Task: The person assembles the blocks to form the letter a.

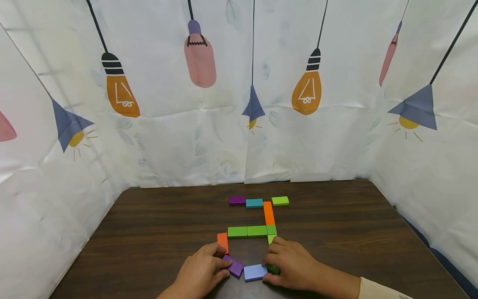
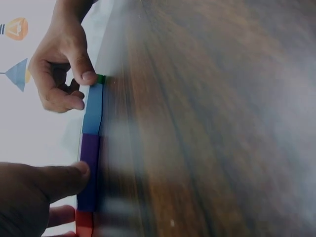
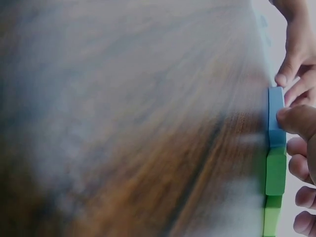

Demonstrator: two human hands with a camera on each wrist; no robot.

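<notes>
In the head view my left hand (image 1: 203, 270) holds a purple block (image 1: 234, 266) that lies slantwise, thumb near and fingers beyond. One fingertip reaches an orange block (image 1: 222, 243) just behind. My right hand (image 1: 293, 263) pinches the right end of a light blue block (image 1: 255, 272), its thumb (image 3: 294, 118) on the near side. Under the right palm a dark green block (image 1: 274, 269) is partly covered. A lime green block (image 1: 271, 239) runs beneath the right fingers. The purple block (image 2: 90, 168) and light blue block (image 2: 93, 108) lie close together at their ends.
Farther back, green blocks (image 1: 257, 231) form a row joined to an orange block (image 1: 269, 213). Behind are a purple block (image 1: 237, 201), a teal block (image 1: 254, 203) and a lime block (image 1: 280, 201). The dark wooden table (image 1: 157, 220) meets a patterned cloth (image 1: 164, 149).
</notes>
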